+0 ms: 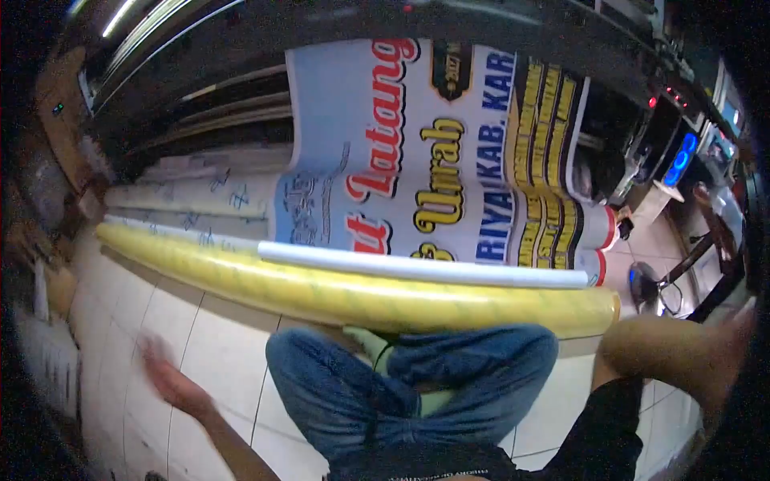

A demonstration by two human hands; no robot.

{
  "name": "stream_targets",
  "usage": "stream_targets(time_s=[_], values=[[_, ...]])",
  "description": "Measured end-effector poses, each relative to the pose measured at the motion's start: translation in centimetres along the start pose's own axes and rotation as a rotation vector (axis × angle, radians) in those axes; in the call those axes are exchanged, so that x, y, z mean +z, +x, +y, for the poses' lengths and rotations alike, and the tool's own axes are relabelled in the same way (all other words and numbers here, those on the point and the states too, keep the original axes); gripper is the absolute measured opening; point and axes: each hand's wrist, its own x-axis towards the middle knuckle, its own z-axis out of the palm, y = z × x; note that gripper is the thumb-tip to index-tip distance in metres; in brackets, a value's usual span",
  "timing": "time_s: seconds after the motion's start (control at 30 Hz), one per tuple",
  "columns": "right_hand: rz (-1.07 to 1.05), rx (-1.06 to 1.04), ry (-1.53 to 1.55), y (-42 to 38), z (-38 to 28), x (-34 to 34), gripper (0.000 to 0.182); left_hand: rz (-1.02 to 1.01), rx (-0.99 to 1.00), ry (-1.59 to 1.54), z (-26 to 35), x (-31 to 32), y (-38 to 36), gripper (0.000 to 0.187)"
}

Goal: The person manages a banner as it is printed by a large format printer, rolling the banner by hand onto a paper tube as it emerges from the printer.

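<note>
My left hand (172,381) is raised over the floor tiles at the left. Motion smears its fingers, but they look stretched out with nothing in them. At the dark right edge, my right hand (746,325) shows only in part and its fingers are not clear. In front of my crossed legs (409,385) lies a long yellow wrapped roll (361,295). A thin white tube (425,266) rests along its far side. Behind them hangs a printed banner (401,152) with red, yellow and blue lettering. Neither hand appears to touch these things.
The banner comes down from a large dark machine (513,36). More pale wrapped rolls (192,200) lie behind the yellow one. To the right stand a device with a blue-lit panel (683,158) and a dark stand (706,276). White tiles (228,353) cover the floor.
</note>
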Motion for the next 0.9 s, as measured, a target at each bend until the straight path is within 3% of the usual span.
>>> stream_targets(time_s=[0.07,0.13,0.2,0.27,0.37,0.53,0.73,0.9], values=[[0.083,-0.122,0.026,1.3,-2.0,-5.0,0.039,0.278,0.443,-0.068,11.5,-7.8,8.0,0.052],[0.116,-0.094,0.019,0.9,-2.6,-7.6,0.039,0.36,0.811,-0.187,22.5,-13.0,11.7,0.051],[0.132,-0.07,0.004,0.2,-2.5,-8.8,0.039,0.304,0.962,-0.286,29.7,-14.6,13.9,0.05],[0.169,-0.058,0.012,-1.6,-2.5,-10.0,0.039,0.231,0.989,-0.315,33.2,-15.0,13.4,0.049],[0.199,-0.02,0.019,-3.2,-1.8,-10.2,0.039,0.143,0.948,-0.345,34.2,-12.4,12.7,0.048],[0.226,0.026,0.028,-4.3,-0.2,-8.2,0.039,0.077,0.825,-0.378,31.0,-5.0,12.0,0.046],[0.242,-0.012,0.081,-5.7,1.1,-4.5,0.04,0.122,0.69,-0.468,26.7,3.9,9.7,0.044],[0.262,-0.013,0.086,-7.0,1.8,-1.3,0.041,0.105,0.649,-0.504,24.4,7.7,9.7,0.042]])
